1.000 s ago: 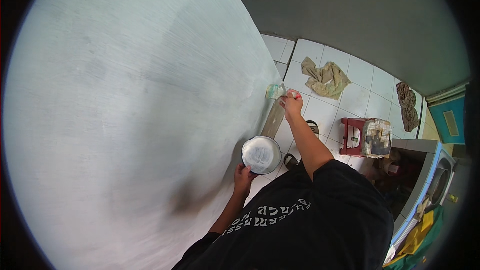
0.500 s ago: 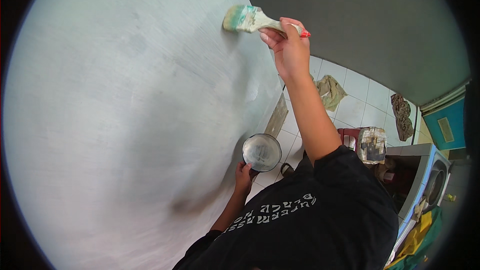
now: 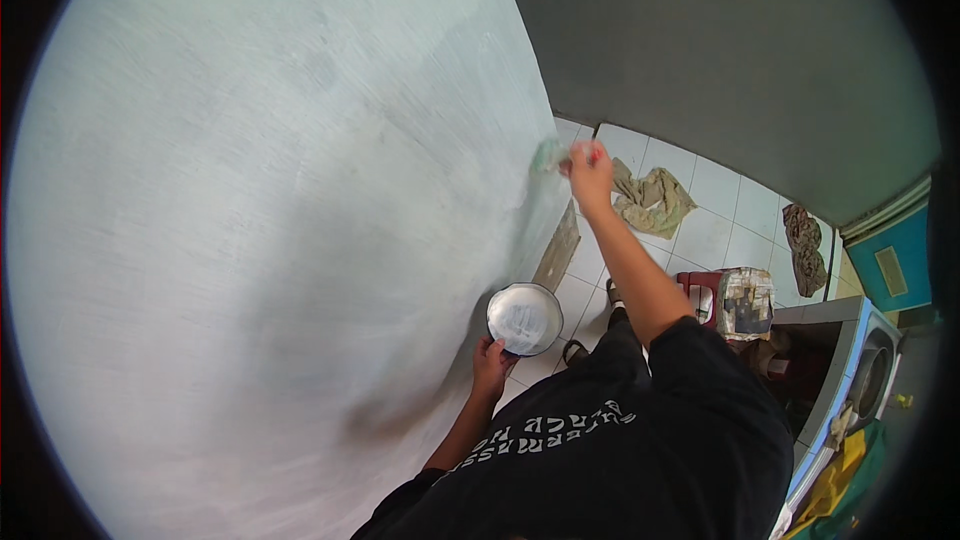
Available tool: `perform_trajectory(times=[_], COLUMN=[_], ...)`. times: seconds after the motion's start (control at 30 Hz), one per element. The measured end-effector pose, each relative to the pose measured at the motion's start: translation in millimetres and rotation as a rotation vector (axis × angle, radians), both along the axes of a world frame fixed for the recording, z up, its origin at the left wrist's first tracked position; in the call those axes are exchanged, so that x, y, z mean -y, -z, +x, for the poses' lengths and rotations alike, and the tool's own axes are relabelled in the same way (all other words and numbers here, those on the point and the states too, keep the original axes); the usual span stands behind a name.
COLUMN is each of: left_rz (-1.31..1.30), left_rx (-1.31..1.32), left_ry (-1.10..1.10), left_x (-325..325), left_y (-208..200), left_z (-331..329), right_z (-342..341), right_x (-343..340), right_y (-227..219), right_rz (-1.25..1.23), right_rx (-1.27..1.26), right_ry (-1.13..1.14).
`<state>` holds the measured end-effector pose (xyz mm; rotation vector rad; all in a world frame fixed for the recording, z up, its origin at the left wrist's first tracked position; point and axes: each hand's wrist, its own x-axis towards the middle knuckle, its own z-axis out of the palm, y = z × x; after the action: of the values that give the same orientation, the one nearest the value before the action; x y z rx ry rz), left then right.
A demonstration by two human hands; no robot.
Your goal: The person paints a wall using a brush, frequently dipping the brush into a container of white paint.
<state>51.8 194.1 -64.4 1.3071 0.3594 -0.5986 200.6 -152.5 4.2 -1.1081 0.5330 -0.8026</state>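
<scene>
My right hand (image 3: 588, 172) is closed round the handle of a paintbrush (image 3: 547, 156), blurred by motion. The bristles are at the pale, streaky painted wall (image 3: 300, 140), near its right edge; whether they touch it I cannot tell. Lower down, my left hand (image 3: 491, 362) grips the rim of a round, dark-edged bowl (image 3: 525, 320), its thumb over the near edge. White paint coats the inside of the bowl. It is held close beside the wall, above the tiled floor.
White tiles (image 3: 705, 230) cover the floor, with a crumpled beige cloth (image 3: 655, 202) and a brown cloth (image 3: 805, 250) on them. A red stool (image 3: 700, 295) with a patchy, worn top stands right of my legs. Farther right are a sink counter (image 3: 850, 350) and a dark grey wall (image 3: 720, 40).
My right hand has brought the paintbrush down and to the right along the wall. The bowl in my left hand has shifted slightly downward.
</scene>
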Motion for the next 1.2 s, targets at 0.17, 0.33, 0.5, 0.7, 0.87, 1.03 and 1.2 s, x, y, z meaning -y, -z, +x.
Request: perform_trajectory(times=[0.17,0.33,0.5,0.7,0.87,1.03,1.2], left_rz=[-0.038,-0.115,-0.120,-0.071,-0.055,-0.104,-0.047], left_rx=[0.033,0.038,0.033,0.043,0.037,0.046,0.057], left_ry=[0.007,-0.031,-0.046,-0.008,0.005,-0.020,-0.049], left_x=[-12,-9,-6,-3,-11,-4,-9], left_y=[8,7,2,-1,9,-11,0], left_z=[1,2,4,1,0,-2,3], right_z=[12,1,12,-20,-16,6,9], right_x=[15,20,21,4,-2,6,26], right_y=[-206,-315,-250,-85,-98,-238,-370], right_rz=[-0.169,0.031,0.301,0.517,0.193,-0.430,-0.384], right_rx=[0.180,0.588,0.736,0.400,0.134,-0.021,0.300], right_ry=[-0.047,-0.080,-0.266,-0.057,0.030,0.089,0.044])
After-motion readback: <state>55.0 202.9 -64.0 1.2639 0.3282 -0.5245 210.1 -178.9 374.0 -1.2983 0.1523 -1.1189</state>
